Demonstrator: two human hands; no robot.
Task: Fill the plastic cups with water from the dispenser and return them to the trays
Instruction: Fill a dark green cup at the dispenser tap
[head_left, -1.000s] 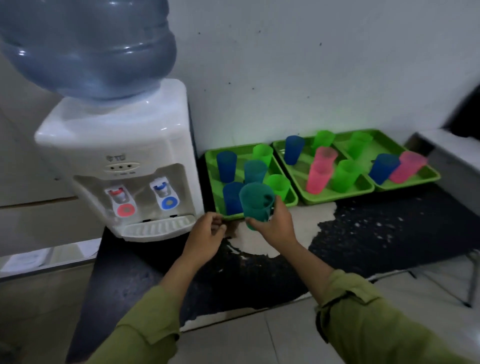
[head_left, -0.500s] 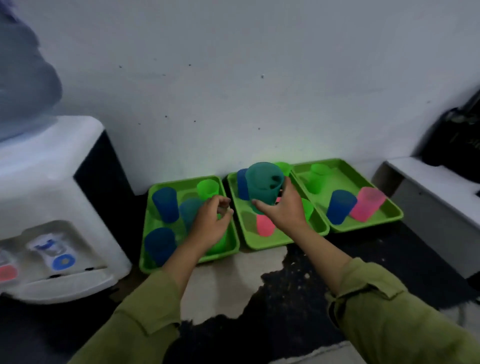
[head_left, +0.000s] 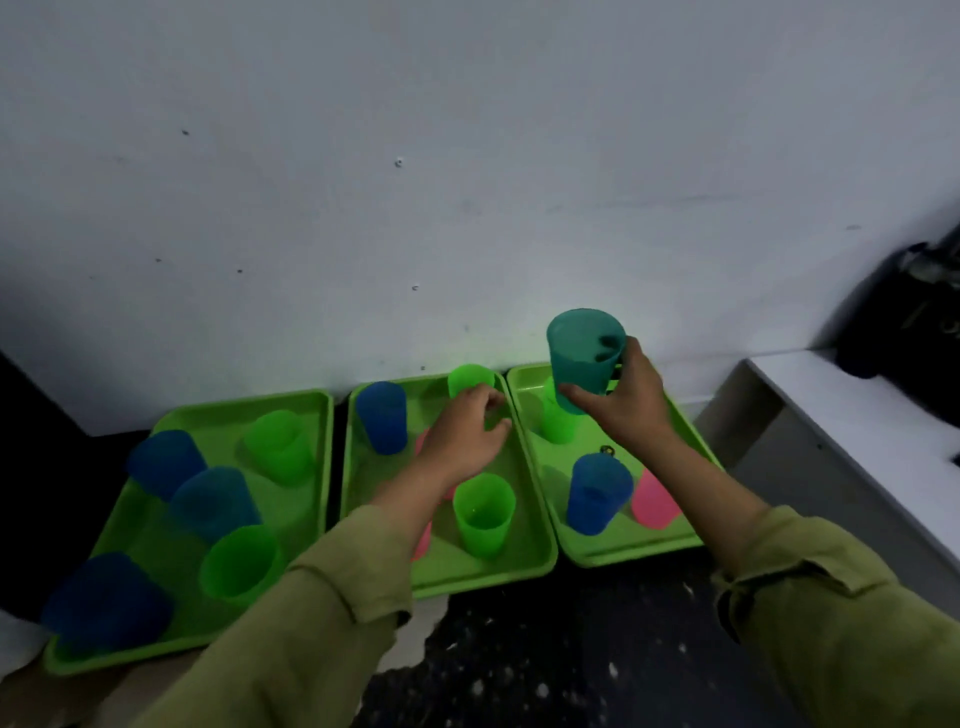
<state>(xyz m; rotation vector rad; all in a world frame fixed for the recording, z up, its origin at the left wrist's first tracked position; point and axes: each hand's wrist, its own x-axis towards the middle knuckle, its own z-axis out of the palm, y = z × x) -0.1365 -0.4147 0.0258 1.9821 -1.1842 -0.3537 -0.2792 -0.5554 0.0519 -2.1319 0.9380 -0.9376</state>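
- The teal translucent plastic cup (head_left: 584, 358) is a plain tapered tumbler, wider at the rim than at the base, with smooth walls thin enough that dark fingertips show through them.
- Whether it holds water cannot be told in this dim light.
- It stands nearly upright in the air, its long axis running top to bottom. The open mouth faces up and tips slightly toward the viewer, and the narrow base points down.
- The right hand (head_left: 631, 410) grips the cup. The thumb lies across the lower near side and the fingers wrap round the far side, curled firmly about the wall.
- The cup hangs above the far end of the right green plastic tray (head_left: 639, 553), close to the white wall (head_left: 467, 156) and directly over a light green plastic cup (head_left: 556, 428) that stands on that tray.
- Nearer on the same tray, a blue plastic cup (head_left: 597, 491) and a pink plastic cup (head_left: 652, 501) stand just beside each other.
- The left hand (head_left: 462, 436) hovers over the middle green plastic tray (head_left: 493, 579). Its fingers are loosely curled and nothing shows between them.
- Just beyond its fingertips stands a bright green cup (head_left: 467, 376).
- The middle tray also carries a dark blue cup (head_left: 382, 418) and a green tumbler (head_left: 483, 514). A pink cup is partly hidden under the left arm.
- The left green plastic tray (head_left: 244, 402) carries blue and green cups, all mouth up.
- The three trays sit side by side on a dark speckled counter (head_left: 571, 649), against the wall.
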